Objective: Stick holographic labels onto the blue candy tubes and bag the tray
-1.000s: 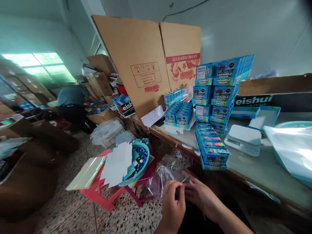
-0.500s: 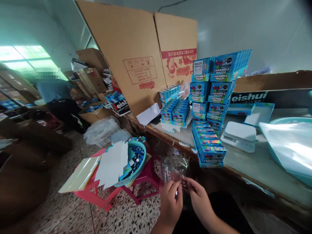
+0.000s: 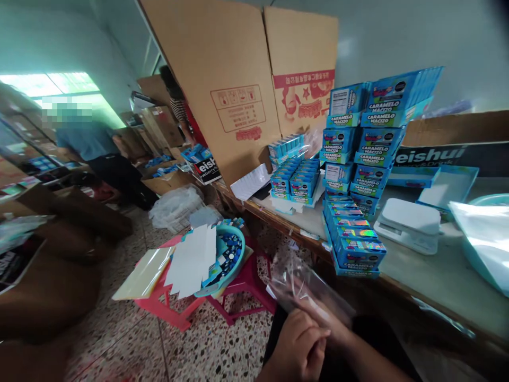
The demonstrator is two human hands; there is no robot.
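Observation:
A clear plastic bag (image 3: 292,273) lies over my right hand (image 3: 312,306), which reaches forward inside or beneath the film. Glare and blur hide its fingers. My left hand (image 3: 300,339) is curled closed beside my right wrist, at the near side of the bag, and appears to pinch its edge. Both hands are low in the view, above my dark-clothed lap. On the table edge just beyond them stands a row of blue candy boxes (image 3: 360,253) printed "Caramelo Macizo".
Stacked candy boxes (image 3: 376,140), a white scale (image 3: 409,223) and a large cardboard carton (image 3: 234,69) stand on the table (image 3: 421,278). Left of me, a turquoise basin (image 3: 240,254) of small blue pieces rests on a stool. People work in the background at left.
My right hand has gone forward into or under the bag, which is now spread over it. My left hand has come back to my right wrist. The view has shifted slightly left.

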